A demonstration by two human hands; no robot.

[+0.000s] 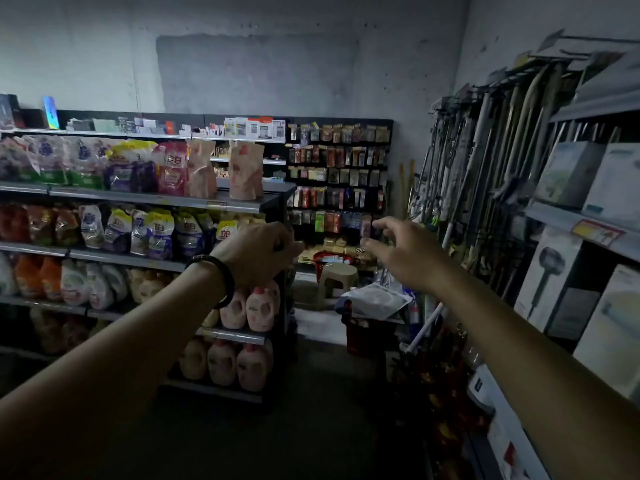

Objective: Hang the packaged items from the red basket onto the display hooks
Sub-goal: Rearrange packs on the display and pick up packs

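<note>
A black pegboard of display hooks (341, 178) stands at the far end of the aisle, filled with rows of small packaged items. Below it a red basket (331, 259) with white packets inside sits low, behind a beige plastic stool (337, 276). Both my arms reach forward, well short of the pegboard. My left hand (259, 252) is seen from the back with its fingers curled in and a dark bead bracelet on the wrist; no item shows in it. My right hand (398, 249) has its fingers spread and holds nothing.
Shelves of detergent pouches and bottles (145, 230) line the left side. Mop and broom handles (485, 174) lean on the right, next to shelves of boxed appliances (571, 237). A second red basket (367, 332) topped with white bags stands on the floor ahead on the right.
</note>
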